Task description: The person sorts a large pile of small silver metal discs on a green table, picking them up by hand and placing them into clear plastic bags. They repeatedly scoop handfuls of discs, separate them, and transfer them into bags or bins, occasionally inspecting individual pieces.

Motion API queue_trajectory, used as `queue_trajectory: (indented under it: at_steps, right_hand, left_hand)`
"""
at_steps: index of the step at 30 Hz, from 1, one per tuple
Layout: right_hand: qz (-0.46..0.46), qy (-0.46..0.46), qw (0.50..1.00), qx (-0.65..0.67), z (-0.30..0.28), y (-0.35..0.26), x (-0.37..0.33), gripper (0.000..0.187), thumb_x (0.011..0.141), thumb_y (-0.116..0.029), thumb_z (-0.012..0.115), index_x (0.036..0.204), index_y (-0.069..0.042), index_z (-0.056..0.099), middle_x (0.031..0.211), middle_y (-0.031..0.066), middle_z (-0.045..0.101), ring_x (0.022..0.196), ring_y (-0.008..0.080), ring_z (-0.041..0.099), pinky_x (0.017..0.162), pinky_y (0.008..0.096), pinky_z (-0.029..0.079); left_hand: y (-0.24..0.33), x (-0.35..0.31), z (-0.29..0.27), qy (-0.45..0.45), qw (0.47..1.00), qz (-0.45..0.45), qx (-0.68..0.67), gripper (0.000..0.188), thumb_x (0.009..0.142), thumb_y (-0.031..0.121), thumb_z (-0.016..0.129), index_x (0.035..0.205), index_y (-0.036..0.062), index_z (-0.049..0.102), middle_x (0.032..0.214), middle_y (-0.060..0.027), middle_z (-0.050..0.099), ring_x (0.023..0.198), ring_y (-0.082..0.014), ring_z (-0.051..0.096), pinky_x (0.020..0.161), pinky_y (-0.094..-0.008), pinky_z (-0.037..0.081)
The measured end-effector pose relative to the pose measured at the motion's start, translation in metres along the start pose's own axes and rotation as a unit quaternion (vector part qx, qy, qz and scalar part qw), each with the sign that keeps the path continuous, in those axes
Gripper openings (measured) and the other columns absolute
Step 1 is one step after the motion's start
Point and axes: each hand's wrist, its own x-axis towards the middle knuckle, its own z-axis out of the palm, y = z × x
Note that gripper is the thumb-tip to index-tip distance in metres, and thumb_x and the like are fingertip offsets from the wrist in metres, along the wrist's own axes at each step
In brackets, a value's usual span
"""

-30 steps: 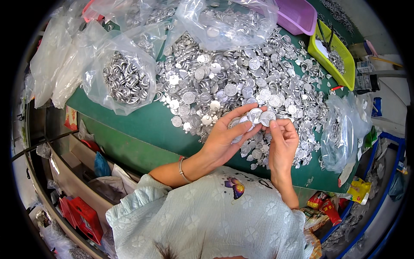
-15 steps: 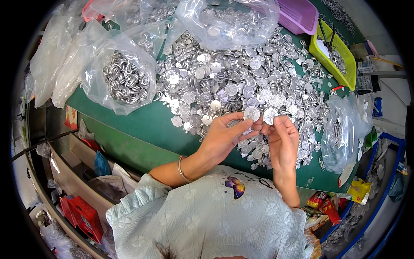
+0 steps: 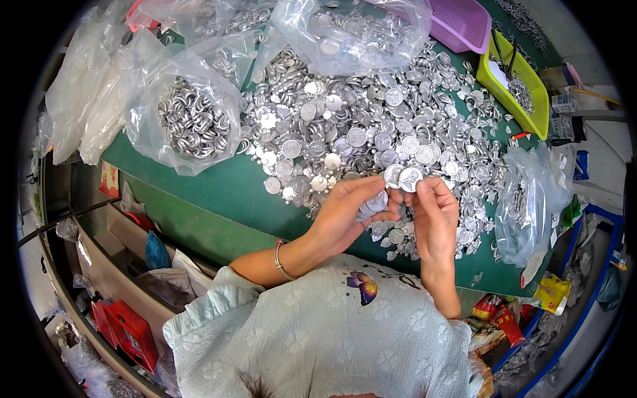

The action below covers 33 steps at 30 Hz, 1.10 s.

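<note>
Angling toward each other, the left grip clasps stacked discs and the right grip pinches an embossed disc.

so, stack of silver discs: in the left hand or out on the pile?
In the left hand: the stack of discs shows between its thumb and fingers.

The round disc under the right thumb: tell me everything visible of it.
The disc is silver-grey, round and coin-like, apparently metal, with a rim around a relief design too small to make out. Its patterned face is turned toward the camera. The thumb of the right hand rests on its lower right edge; what supports it behind is hidden. A similar second disc sits at its left, edges meeting or overlapping. It shows against the pile of silvery pieces.
</note>
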Motion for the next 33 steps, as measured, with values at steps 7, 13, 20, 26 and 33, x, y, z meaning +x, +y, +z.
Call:
queue_trajectory:
  at_steps: [7,13,20,26,33]
  right_hand:
    - [-0.013,0.002,1.000,-0.029,-0.0009,0.0027,-0.0019,0.008,0.084,-0.008,0.060,0.087,0.000,0.058,0.081,0.0039,0.061,0.069,0.0079,0.053,0.066,0.0215,0.041]
    - [-0.021,0.000,0.999,-0.026,0.0014,0.0015,-0.0020,0.008,0.085,-0.007,0.059,0.087,0.000,0.058,0.080,0.0046,0.061,0.069,0.0088,0.054,0.067,0.0219,0.041]
    - [-0.021,-0.007,0.999,-0.035,0.0004,0.0005,-0.0018,0.010,0.085,-0.009,0.059,0.087,0.001,0.058,0.078,0.0048,0.061,0.069,0.0093,0.054,0.068,0.0220,0.042]
    - [-0.034,-0.010,0.996,-0.083,0.0002,-0.0009,-0.0017,0.013,0.085,-0.010,0.060,0.089,0.002,0.059,0.079,0.0048,0.062,0.069,0.0090,0.056,0.066,0.0215,0.044]
    - [-0.045,-0.015,0.994,-0.103,0.0012,-0.0034,-0.0033,0.012,0.085,-0.009,0.060,0.090,0.002,0.059,0.081,0.0062,0.063,0.069,0.0094,0.057,0.067,0.0215,0.045]
  left_hand:
    - [-0.0006,-0.0014,0.0019,-0.008,1.000,0.002,-0.001,0.023,0.090,0.014,0.047,0.102,-0.0007,0.060,0.088,-0.0066,0.061,0.078,-0.0133,0.058,0.075,-0.0324,0.051]
    - [-0.0008,-0.0014,0.0018,-0.007,1.000,0.009,-0.001,0.022,0.089,0.012,0.048,0.105,-0.0002,0.059,0.088,-0.0071,0.060,0.078,-0.0126,0.058,0.075,-0.0319,0.051]
    - [-0.0006,-0.0021,0.0011,-0.020,0.999,0.020,0.015,0.022,0.089,0.011,0.049,0.105,-0.0003,0.059,0.088,-0.0072,0.060,0.078,-0.0128,0.057,0.075,-0.0327,0.051]
    - [-0.0004,-0.0029,-0.0010,-0.043,0.998,0.039,0.035,0.021,0.089,0.011,0.049,0.102,-0.0011,0.059,0.087,-0.0072,0.060,0.079,-0.0133,0.057,0.075,-0.0337,0.051]
    - [-0.0005,-0.0025,-0.0024,-0.051,0.997,0.038,0.047,0.024,0.092,0.016,0.045,0.099,-0.0021,0.059,0.086,-0.0088,0.060,0.078,-0.0152,0.058,0.074,-0.0347,0.052]
